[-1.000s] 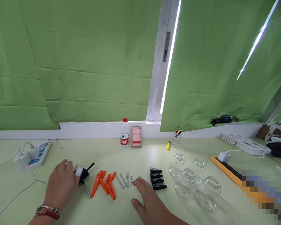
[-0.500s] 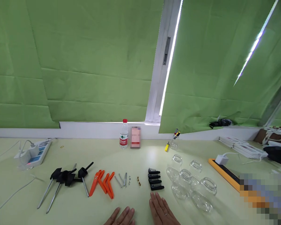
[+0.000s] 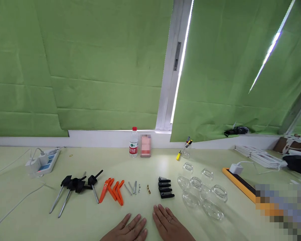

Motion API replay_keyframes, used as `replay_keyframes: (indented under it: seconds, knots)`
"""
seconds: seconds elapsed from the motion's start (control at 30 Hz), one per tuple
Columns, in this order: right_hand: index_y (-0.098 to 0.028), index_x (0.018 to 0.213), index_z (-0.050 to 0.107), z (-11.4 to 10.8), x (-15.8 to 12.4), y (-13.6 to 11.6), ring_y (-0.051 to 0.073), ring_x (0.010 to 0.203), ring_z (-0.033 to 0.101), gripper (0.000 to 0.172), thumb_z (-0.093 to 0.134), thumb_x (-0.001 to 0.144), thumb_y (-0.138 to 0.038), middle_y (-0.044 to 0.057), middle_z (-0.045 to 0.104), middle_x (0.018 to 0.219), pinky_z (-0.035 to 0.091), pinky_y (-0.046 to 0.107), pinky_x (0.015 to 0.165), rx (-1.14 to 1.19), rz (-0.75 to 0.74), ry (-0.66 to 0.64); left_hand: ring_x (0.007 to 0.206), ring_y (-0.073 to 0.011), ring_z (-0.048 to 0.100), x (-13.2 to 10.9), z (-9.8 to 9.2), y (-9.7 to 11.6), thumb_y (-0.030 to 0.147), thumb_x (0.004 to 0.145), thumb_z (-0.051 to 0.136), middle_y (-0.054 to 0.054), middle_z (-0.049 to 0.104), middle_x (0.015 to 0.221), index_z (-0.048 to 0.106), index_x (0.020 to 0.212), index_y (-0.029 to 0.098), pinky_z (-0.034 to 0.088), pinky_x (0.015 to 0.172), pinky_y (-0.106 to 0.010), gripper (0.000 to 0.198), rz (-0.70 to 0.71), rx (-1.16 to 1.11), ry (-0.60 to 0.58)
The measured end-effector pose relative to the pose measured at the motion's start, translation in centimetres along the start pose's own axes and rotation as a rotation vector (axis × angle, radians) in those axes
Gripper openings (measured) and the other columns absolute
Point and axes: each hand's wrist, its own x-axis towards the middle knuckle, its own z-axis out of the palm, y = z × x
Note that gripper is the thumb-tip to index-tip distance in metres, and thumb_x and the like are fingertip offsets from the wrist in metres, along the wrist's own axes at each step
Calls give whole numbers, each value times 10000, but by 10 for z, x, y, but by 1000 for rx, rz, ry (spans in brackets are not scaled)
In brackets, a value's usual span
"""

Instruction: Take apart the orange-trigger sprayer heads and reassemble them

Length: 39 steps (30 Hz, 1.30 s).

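The left hand [image 3: 130, 228] has withdrawn from the black-headed rods [image 3: 75, 184].

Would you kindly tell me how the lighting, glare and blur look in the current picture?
Head view: daylight glares beside the white window frame, and a soft sheen brightens the pale tabletop; same head view: the left hand and right hand show no obvious motion blur, the small brass-coloured pieces show little detail, and the pink rectangular item is pixelated.
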Motion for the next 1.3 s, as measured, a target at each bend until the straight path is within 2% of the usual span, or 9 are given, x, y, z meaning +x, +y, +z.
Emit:
replay_keyframes:
  seconds: [0.2, 0.37, 0.5, 0.6, 0.67, 0.77, 0.87, 1.1, 1.3]
  knots:
    - [-147, 1448, 138, -25, 8, 4, 301, 1334, 283, 714, 476, 879, -415, 122, 226, 1476, 248, 410, 1080, 336, 62, -238, 1290, -268, 385, 0, -9, 0, 313, 942, 350, -96, 371, 1421, 138, 1443, 251, 345, 1048, -437, 548, -57, -314, -145]
    - [-124, 1414, 264, -56, 30, 0, 299, 1310, 315, 692, 491, 849, -453, 147, 317, 1452, 239, 411, 1079, 464, 134, -317, 1334, -302, 293, 2, -6, -8, 474, 876, 424, -119, 260, 1473, 110, 1448, 240, 269, 1073, -508, 693, -93, -410, -180]
    - [-175, 1087, 586, -61, 51, 1, 233, 1029, 507, 274, 454, 848, -196, 92, 593, 1131, 326, 397, 965, 394, 411, -144, 1363, -291, 232, -7, -9, -54, 377, 869, 416, -103, 255, 1488, 295, 1396, 234, 182, 1089, -537, 559, -508, -193, -97]
    - [-183, 826, 606, -47, 66, 8, 199, 860, 507, 159, 455, 827, -131, 59, 595, 910, 359, 362, 840, 290, 539, -56, 1350, -279, 266, -23, -16, -105, 278, 835, 393, -184, 362, 1429, 464, 1276, 89, 125, 1114, -460, 485, -1003, 67, -63]
    - [-190, 746, 596, -37, 76, 14, 183, 814, 492, 144, 484, 828, -151, 39, 578, 844, 344, 348, 818, 232, 580, -26, 1300, -338, 335, -37, -18, -133, 264, 780, 422, -270, 391, 1375, 439, 1261, -1, 170, 1075, -488, 549, -1205, 121, -125]
    - [-200, 723, 612, -25, 88, 18, 177, 797, 472, 141, 525, 833, -209, 27, 578, 827, 314, 347, 816, 172, 620, -20, 1078, -347, 552, -53, -15, -155, 265, 732, 454, -226, 629, 1099, 506, 1183, 46, 205, 1017, -548, 504, -1238, 69, -191]
    - [-208, 707, 637, -20, 96, 19, 185, 814, 466, 157, 554, 830, -258, 27, 586, 816, 286, 359, 836, 148, 659, -56, 856, -299, 643, -60, -7, -158, 248, 717, 462, -135, 706, 835, 593, 1031, 107, 151, 1031, -542, 368, -1217, 13, -252]
    - [-208, 700, 659, -17, 98, 19, 181, 812, 471, 177, 554, 836, -249, 21, 598, 800, 284, 355, 834, 186, 682, -108, 867, -288, 629, -60, -1, -152, 168, 723, 396, -132, 703, 862, 617, 891, 151, 172, 1011, -517, 278, -1197, -43, -244]
    - [-204, 702, 649, -17, 98, 19, 196, 801, 471, 148, 558, 819, -213, 38, 590, 785, 303, 376, 813, 192, 658, -56, 797, -253, 630, -57, -19, -142, 176, 786, 350, -98, 701, 820, 604, 911, 168, 154, 1020, -531, 283, -1163, -100, -184]
